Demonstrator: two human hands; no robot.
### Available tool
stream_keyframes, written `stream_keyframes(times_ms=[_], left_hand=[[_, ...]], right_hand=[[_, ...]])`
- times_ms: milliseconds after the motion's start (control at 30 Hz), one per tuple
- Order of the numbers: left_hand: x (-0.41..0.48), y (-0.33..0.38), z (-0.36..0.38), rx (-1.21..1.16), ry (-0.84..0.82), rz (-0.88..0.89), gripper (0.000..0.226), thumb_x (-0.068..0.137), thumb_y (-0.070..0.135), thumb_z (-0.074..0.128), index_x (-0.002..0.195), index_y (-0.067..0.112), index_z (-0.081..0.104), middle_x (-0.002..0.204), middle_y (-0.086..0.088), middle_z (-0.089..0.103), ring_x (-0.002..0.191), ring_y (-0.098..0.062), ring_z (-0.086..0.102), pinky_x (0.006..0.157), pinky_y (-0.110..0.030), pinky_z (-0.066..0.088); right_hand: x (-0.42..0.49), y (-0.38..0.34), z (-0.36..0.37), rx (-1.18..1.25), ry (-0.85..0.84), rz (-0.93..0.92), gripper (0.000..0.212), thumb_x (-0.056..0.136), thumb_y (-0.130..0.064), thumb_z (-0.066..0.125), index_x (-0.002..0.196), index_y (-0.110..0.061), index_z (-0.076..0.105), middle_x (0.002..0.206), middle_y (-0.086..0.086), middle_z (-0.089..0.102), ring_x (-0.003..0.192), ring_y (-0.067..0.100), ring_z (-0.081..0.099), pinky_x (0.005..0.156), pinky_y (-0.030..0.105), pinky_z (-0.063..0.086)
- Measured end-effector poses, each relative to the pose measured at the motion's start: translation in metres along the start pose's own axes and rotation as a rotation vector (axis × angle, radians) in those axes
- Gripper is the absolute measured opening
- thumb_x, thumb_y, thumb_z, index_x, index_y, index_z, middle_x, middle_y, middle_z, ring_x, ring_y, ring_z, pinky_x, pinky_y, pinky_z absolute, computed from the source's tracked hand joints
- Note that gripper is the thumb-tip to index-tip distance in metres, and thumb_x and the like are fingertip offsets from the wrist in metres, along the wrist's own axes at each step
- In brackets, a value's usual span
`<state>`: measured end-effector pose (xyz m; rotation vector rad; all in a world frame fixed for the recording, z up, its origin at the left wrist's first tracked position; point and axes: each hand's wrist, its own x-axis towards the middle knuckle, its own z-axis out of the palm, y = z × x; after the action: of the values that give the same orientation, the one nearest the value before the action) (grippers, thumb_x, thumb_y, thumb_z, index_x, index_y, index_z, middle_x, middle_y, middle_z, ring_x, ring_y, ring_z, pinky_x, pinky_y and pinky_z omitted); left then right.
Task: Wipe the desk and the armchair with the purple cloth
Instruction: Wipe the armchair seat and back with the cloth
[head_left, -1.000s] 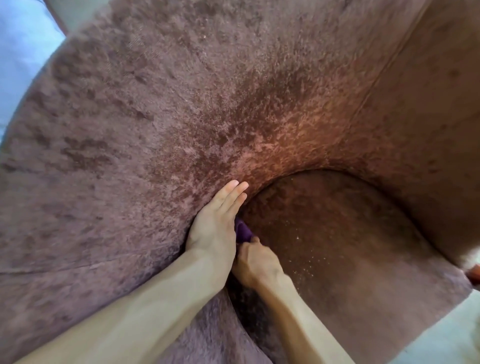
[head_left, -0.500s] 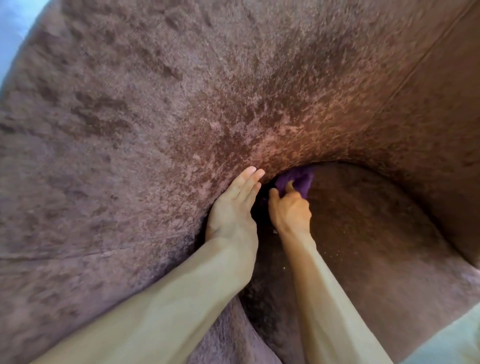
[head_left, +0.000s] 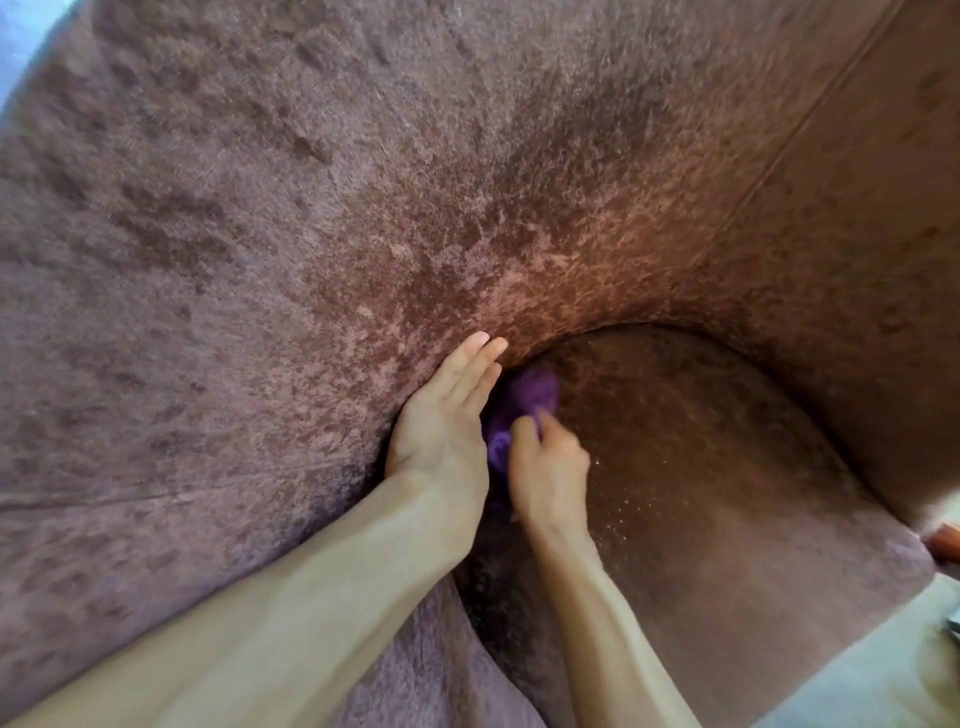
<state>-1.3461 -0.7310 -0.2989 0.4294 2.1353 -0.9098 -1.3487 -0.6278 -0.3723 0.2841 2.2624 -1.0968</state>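
The purple cloth (head_left: 519, 410) is bunched and held in the grip of the right hand (head_left: 550, 467) — fingers curled closed around it — and pressed down into the crevice where the seat cushion (head_left: 701, 493) meets the inner side of the armchair (head_left: 260, 234). The left hand (head_left: 441, 415) lies flat and open, holding nothing, its palm pushed against the upholstered side wall just beside the cloth, seemingly to spread the gap. Cloth and left hand are touching or nearly so; which cannot be told. Pale specks are scattered on the seat cushion to the right of the right hand, so that surface is judged not yet fully wiped. Judged from the close work in the seam, the armchair step is in hand and partly done; how much of the back and arms has been covered cannot be read from the mottled pile. No counter is in view, so nothing can be said of that half of the task. Around — pale floor (head_left: 857, 675) at lower right, a small reddish-brown object (head_left: 945, 540) at the right edge, too cut off to identify. The narrow, dark crevice itself is the main obstacle: reach is tight and debris there is hidden.
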Motion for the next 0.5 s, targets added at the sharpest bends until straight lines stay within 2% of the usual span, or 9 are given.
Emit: stream_keyframes(times_ms=[67, 133, 167, 267, 400, 500], left_hand=[[0.000, -0.001, -0.001, -0.009, -0.017, 0.022, 0.061, 0.107, 0.039, 0.010, 0.156, 0.004, -0.004, 0.163, -0.014, -0.024, 0.139, -0.046, -0.039, 0.091, -0.062, -0.038], [-0.001, -0.002, -0.003, -0.006, -0.036, 0.038, 0.062, 0.107, 0.042, 0.012, 0.158, 0.009, 0.002, 0.163, -0.014, -0.025, 0.138, -0.047, -0.041, 0.090, -0.063, -0.039], [-0.001, -0.002, -0.003, 0.003, -0.045, 0.038, 0.062, 0.107, 0.043, 0.013, 0.159, 0.010, 0.003, 0.163, -0.014, -0.025, 0.138, -0.047, -0.041, 0.089, -0.063, -0.039], [-0.001, -0.002, -0.004, 0.022, -0.049, 0.041, 0.062, 0.107, 0.043, 0.011, 0.159, 0.010, 0.002, 0.163, -0.014, -0.024, 0.138, -0.047, -0.041, 0.085, -0.064, -0.040], [-0.001, -0.002, -0.005, -0.001, -0.048, 0.030, 0.063, 0.106, 0.039, 0.009, 0.156, 0.004, -0.006, 0.164, -0.014, -0.022, 0.139, -0.046, -0.040, 0.091, -0.063, -0.037], [-0.001, -0.003, -0.006, -0.015, -0.052, 0.016, 0.064, 0.105, 0.036, 0.011, 0.154, -0.001, -0.009, 0.164, -0.015, -0.022, 0.139, -0.046, -0.040, 0.097, -0.062, -0.036]], right_hand=[[0.020, -0.009, -0.019, 0.058, 0.256, -0.020, 0.051, 0.089, -0.037, 0.038, 0.126, -0.018, 0.067, 0.113, 0.021, 0.072, 0.108, 0.039, 0.063, 0.091, 0.040, 0.046], [0.050, -0.016, -0.038, 0.024, 0.377, 0.059, 0.058, 0.092, -0.038, 0.039, 0.145, -0.020, 0.055, 0.127, 0.027, 0.066, 0.119, 0.044, 0.057, 0.100, 0.043, 0.043], [0.066, -0.017, -0.043, -0.032, 0.367, 0.125, 0.056, 0.096, -0.037, 0.041, 0.149, -0.019, 0.050, 0.131, 0.028, 0.062, 0.123, 0.045, 0.055, 0.103, 0.044, 0.042], [0.097, -0.014, -0.042, -0.195, 0.190, 0.237, 0.051, 0.102, -0.036, 0.043, 0.144, -0.009, 0.050, 0.138, 0.029, 0.057, 0.129, 0.045, 0.051, 0.106, 0.042, 0.039], [0.090, -0.006, -0.032, -0.382, 0.022, 0.136, 0.054, 0.101, -0.043, 0.043, 0.147, -0.015, 0.049, 0.137, 0.029, 0.058, 0.126, 0.045, 0.055, 0.107, 0.043, 0.043], [0.066, -0.004, -0.013, -0.535, -0.141, 0.033, 0.049, 0.100, -0.047, 0.045, 0.138, -0.019, 0.057, 0.132, 0.025, 0.062, 0.121, 0.044, 0.059, 0.101, 0.042, 0.046]])
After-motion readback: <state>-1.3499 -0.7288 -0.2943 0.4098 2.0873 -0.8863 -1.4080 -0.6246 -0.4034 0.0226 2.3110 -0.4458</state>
